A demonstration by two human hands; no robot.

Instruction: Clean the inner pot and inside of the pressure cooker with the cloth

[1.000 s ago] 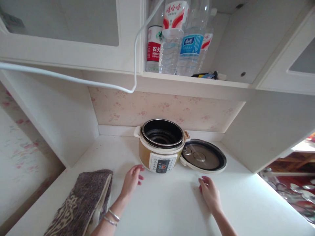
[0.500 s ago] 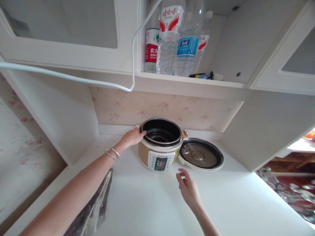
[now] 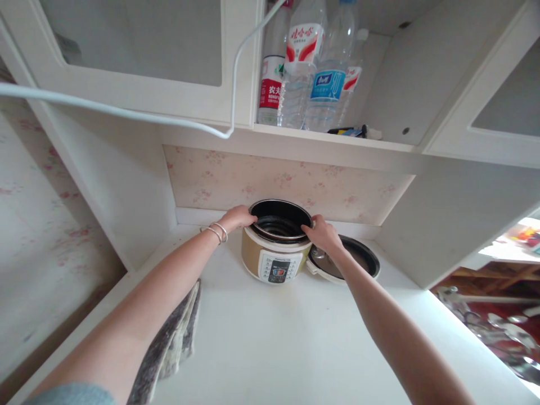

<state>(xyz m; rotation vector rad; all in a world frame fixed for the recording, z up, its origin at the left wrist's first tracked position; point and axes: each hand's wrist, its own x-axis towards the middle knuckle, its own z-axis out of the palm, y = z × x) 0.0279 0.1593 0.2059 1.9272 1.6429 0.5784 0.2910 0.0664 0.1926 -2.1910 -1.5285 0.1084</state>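
A round black inner pot [image 3: 280,210] sits in the opening of a gold and white electric pressure cooker [image 3: 251,256], its rim standing above the cooker's body. My left hand [image 3: 237,217] is closed on the pot's left rim, thumb over the inside edge. On the opposite side, my right hand [image 3: 322,232] pinches the right rim in the same way. To the right of the cooker lies its round lid [image 3: 368,257], inner side up, partly hidden behind my right forearm. The pot's inside looks dark, with nothing visible in it.
A grey and cream cloth [image 3: 172,337] lies beneath my left forearm on the white tabletop [image 3: 270,343]. Overhead, an open cabinet shelf holds several plastic bottles [image 3: 301,73]. A white cable [image 3: 169,119] hangs across the cabinet front. Side panels stand left and right.
My right hand has moved up from the tabletop in front of the lid and taken hold of the pot's right rim. My left hand stays on the left rim. The view has shifted slightly.
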